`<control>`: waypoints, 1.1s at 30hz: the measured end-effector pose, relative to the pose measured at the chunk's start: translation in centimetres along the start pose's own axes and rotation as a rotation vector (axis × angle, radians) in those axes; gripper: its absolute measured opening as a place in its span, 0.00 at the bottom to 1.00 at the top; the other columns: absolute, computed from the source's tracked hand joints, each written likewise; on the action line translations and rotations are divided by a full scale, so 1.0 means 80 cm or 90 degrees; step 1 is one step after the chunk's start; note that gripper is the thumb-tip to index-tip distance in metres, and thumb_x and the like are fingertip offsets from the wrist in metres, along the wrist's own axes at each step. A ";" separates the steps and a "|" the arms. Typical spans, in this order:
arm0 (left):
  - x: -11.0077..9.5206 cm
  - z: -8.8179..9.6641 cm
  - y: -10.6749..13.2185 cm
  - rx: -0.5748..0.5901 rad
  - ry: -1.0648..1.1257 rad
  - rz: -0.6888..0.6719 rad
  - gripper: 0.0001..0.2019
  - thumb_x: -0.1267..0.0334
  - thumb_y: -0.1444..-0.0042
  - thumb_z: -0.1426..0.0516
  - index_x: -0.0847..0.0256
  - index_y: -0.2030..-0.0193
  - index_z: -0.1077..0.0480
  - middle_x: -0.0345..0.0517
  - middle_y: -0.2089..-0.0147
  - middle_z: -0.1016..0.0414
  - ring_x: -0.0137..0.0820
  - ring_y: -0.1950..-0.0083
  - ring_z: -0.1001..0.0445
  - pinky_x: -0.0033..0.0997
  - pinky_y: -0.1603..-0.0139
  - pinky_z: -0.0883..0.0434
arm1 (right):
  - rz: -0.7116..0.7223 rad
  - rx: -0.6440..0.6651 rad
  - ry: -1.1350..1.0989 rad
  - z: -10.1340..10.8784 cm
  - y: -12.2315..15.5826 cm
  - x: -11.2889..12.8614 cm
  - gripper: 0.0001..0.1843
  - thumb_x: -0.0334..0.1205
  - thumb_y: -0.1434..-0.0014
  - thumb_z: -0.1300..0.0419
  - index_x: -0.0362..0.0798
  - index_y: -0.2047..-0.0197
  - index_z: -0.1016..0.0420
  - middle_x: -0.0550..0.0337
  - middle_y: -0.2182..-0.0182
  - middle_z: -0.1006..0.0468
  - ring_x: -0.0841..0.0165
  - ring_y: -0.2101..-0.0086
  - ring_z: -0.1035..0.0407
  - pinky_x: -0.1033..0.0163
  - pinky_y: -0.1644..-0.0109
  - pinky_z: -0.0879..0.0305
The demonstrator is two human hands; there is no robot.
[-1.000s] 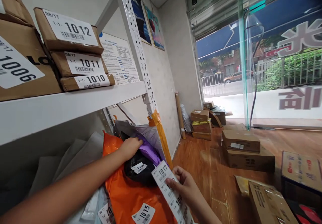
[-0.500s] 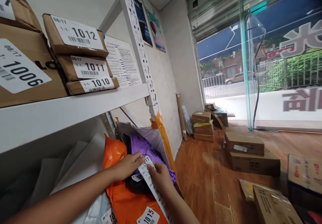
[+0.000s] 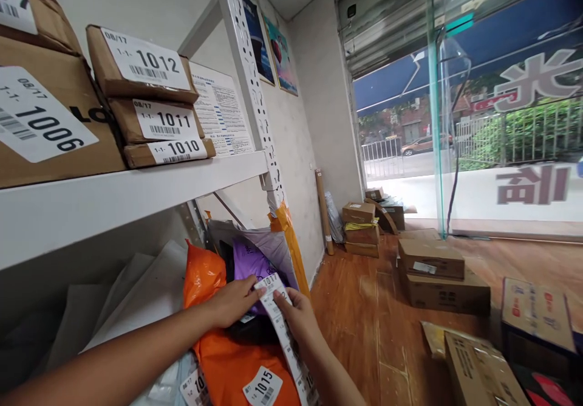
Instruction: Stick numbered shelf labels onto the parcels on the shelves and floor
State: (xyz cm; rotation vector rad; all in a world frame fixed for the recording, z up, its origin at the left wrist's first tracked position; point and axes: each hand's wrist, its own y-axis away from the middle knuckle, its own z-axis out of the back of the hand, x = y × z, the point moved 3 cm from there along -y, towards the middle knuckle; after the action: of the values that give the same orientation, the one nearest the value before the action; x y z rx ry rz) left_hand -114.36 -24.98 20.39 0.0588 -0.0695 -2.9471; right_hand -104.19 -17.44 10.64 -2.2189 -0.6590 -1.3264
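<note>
My left hand [image 3: 232, 301] and my right hand [image 3: 296, 315] meet over the lower shelf, both pinching the top of a white strip of numbered labels [image 3: 283, 327]; the top label reads 1017. Right behind the strip lies a purple mailer bag [image 3: 248, 261]. Under my hands sit a black bag [image 3: 248, 332], mostly hidden, and an orange mailer bag [image 3: 228, 363] marked 1015.
The upper shelf [image 3: 136, 190] carries brown boxes labelled 1006 [image 3: 50, 120], 1010, 1011 and 1012 [image 3: 141, 62]. A perforated white upright [image 3: 248, 84] stands at the shelf's corner. Cardboard boxes [image 3: 437, 272] lie about the wooden floor, right of the shelf. A glass door [image 3: 505, 108] stands beyond.
My right hand brought the label strip up from lower right to the purple bag. My left hand left the purple bag and took hold of the strip's top.
</note>
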 end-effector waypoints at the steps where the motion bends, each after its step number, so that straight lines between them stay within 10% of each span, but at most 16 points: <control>1: -0.002 0.001 0.003 0.004 -0.020 -0.034 0.19 0.50 0.41 0.54 0.61 0.52 0.36 0.52 0.52 0.27 0.41 0.52 0.29 0.36 0.53 0.34 | 0.003 -0.014 -0.039 0.009 0.002 0.001 0.29 0.64 0.63 0.35 0.45 0.71 0.28 0.63 0.80 0.30 0.72 0.78 0.41 0.67 0.75 0.48; 8: 0.016 0.032 0.012 0.037 -0.281 -0.230 0.15 0.60 0.36 0.58 0.58 0.67 0.34 0.45 0.62 0.28 0.36 0.62 0.29 0.30 0.66 0.41 | 0.052 -0.004 -0.028 0.071 0.017 -0.010 0.26 0.62 0.60 0.33 0.46 0.74 0.28 0.61 0.78 0.28 0.71 0.77 0.37 0.66 0.72 0.44; 16: 0.049 0.046 0.022 0.055 -0.249 -0.254 0.14 0.61 0.37 0.57 0.58 0.71 0.38 0.41 0.65 0.28 0.32 0.64 0.31 0.30 0.67 0.43 | 0.142 0.141 0.193 0.081 0.040 -0.032 0.19 0.55 0.46 0.40 0.48 0.74 0.33 0.44 0.43 0.35 0.55 0.44 0.40 0.51 0.42 0.47; 24: -0.001 0.022 0.024 0.050 -0.231 -0.286 0.11 0.61 0.38 0.54 0.58 0.69 0.37 0.41 0.64 0.28 0.32 0.64 0.31 0.29 0.65 0.40 | 0.042 0.190 0.222 0.084 0.031 -0.052 0.23 0.60 0.52 0.38 0.47 0.72 0.33 0.43 0.37 0.45 0.55 0.36 0.54 0.52 0.36 0.59; 33: -0.009 0.005 0.007 0.122 0.222 -0.179 0.19 0.46 0.45 0.51 0.59 0.67 0.30 0.43 0.64 0.29 0.33 0.60 0.32 0.30 0.58 0.34 | 0.043 0.130 -0.040 0.073 0.033 0.008 0.21 0.56 0.55 0.33 0.47 0.68 0.25 0.60 0.74 0.24 0.67 0.72 0.32 0.63 0.65 0.40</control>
State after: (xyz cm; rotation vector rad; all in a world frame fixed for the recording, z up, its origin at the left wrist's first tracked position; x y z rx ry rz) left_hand -113.52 -25.39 20.87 0.6568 -0.3154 -3.1444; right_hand -98.38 -15.82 8.39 -2.1062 -0.7031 -1.1084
